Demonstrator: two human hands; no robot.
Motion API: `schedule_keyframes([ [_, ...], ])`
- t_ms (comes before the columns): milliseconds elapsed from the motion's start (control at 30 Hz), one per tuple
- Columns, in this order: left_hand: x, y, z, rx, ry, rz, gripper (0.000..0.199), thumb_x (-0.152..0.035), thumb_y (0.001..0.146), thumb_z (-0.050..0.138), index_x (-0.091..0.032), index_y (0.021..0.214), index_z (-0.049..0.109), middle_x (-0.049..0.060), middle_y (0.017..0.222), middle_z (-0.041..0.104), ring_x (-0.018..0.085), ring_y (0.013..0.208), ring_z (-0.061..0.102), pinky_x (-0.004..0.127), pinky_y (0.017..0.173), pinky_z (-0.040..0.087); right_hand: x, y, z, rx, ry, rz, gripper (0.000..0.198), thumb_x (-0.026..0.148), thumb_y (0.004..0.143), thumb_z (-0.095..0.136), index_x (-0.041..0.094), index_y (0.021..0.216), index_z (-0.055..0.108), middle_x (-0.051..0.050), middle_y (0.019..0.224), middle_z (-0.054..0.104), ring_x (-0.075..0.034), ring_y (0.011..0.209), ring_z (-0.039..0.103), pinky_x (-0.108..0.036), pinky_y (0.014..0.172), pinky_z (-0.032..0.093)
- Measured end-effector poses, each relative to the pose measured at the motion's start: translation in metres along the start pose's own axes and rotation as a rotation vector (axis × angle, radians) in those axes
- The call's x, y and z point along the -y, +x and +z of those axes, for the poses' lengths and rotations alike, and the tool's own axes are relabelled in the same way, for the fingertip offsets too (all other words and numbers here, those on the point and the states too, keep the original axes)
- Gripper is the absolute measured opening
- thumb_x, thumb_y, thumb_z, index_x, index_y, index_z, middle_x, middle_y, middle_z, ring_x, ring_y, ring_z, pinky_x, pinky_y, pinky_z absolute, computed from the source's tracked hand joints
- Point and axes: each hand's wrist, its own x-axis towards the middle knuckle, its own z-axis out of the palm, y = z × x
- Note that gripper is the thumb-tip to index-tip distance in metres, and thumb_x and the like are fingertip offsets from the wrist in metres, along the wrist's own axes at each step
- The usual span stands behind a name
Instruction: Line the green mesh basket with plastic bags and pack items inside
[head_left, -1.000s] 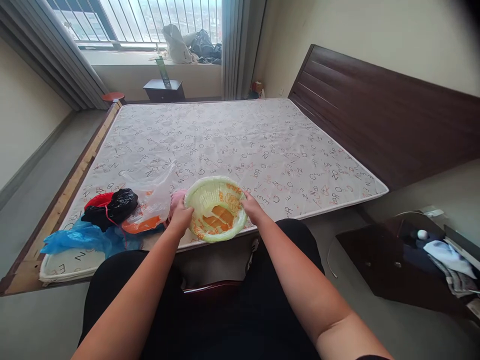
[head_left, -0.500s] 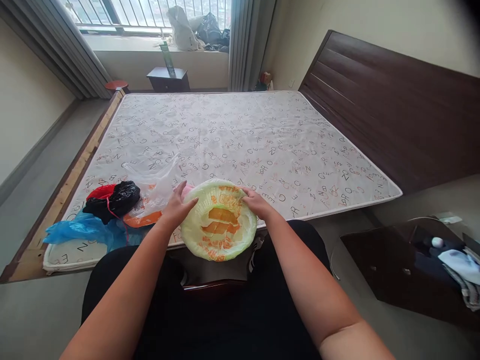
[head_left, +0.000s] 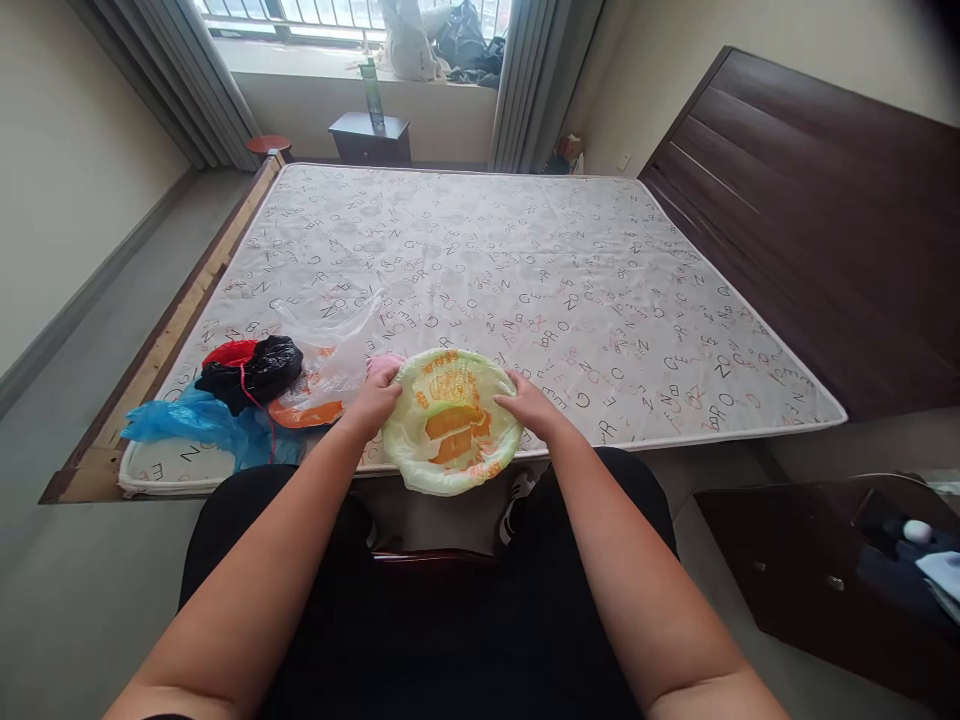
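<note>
A round bin [head_left: 409, 455] lined with a pale yellow-green plastic bag stands between my knees, its mouth facing up toward me. Orange print shows on the liner, and orange-brown patches are visible inside. The bag is folded outward over the rim. My left hand [head_left: 377, 400] grips the rim on the left, thumb toward the inside. On the right side, my right hand [head_left: 529, 402] holds the rim with its thumb on the bag. Something pink [head_left: 384, 366] lies just behind my left fingers; its kind is unclear. The bin's lower part is hidden.
Left on the mattress [head_left: 465, 250] lie a blue plastic bag [head_left: 176, 420], a black plastic bag [head_left: 262, 370], a red one [head_left: 229, 352] and a clear bag with orange print [head_left: 330, 365]. A dark cabinet [head_left: 787, 560] stands at right. The bed's wooden edge [head_left: 169, 345] runs along the left.
My left hand, with fingers spread at the rim before, has closed on it. The bin's mouth has tilted slightly, and the whole view has shifted, moving the room rightward in the picture.
</note>
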Motion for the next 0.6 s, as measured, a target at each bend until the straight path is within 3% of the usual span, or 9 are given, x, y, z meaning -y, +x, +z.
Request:
schedule_keyframes([
  [133,0.002,0.001,0.0,-0.066,0.118,0.022,0.051,-0.016,0.074,0.056,-0.018,0.122,0.071,0.006,0.11,0.075,0.02,0.091,0.068,0.025,0.075,0.055,-0.006,0.002,0.006,-0.02,0.002,0.101,0.064,0.021,0.084,0.054,0.024,0.148,0.051,-0.008,0.128,0.072,-0.021,0.103,0.072,-0.031,0.083,0.059],
  [233,0.009,0.002,-0.003,-0.032,0.189,-0.024,0.047,-0.019,0.074,0.065,-0.019,0.12,0.071,0.008,0.106,0.076,0.022,0.09,0.069,0.026,0.071,0.055,-0.006,0.0,0.009,0.004,0.007,0.141,0.064,0.021,0.087,0.049,0.026,0.151,0.048,-0.007,0.126,0.073,-0.02,0.098,0.073,-0.029,0.078,0.06],
  [400,0.014,-0.002,-0.011,0.143,0.022,-0.178,0.043,-0.036,0.074,0.075,-0.015,0.111,0.072,0.012,0.102,0.077,0.026,0.084,0.073,0.033,0.07,0.059,0.003,-0.006,0.01,0.001,0.096,0.179,0.066,0.02,0.086,0.048,0.025,0.151,0.046,-0.008,0.13,0.072,-0.02,0.099,0.074,-0.03,0.077,0.061],
  [600,0.014,-0.007,-0.01,0.188,-0.129,-0.28,0.035,-0.038,0.073,0.079,-0.012,0.096,0.073,0.014,0.095,0.078,0.027,0.081,0.074,0.034,0.069,0.061,0.011,-0.009,0.012,-0.03,0.103,0.188,0.065,0.019,0.084,0.051,0.023,0.148,0.05,-0.01,0.13,0.072,-0.021,0.096,0.074,-0.03,0.075,0.062],
])
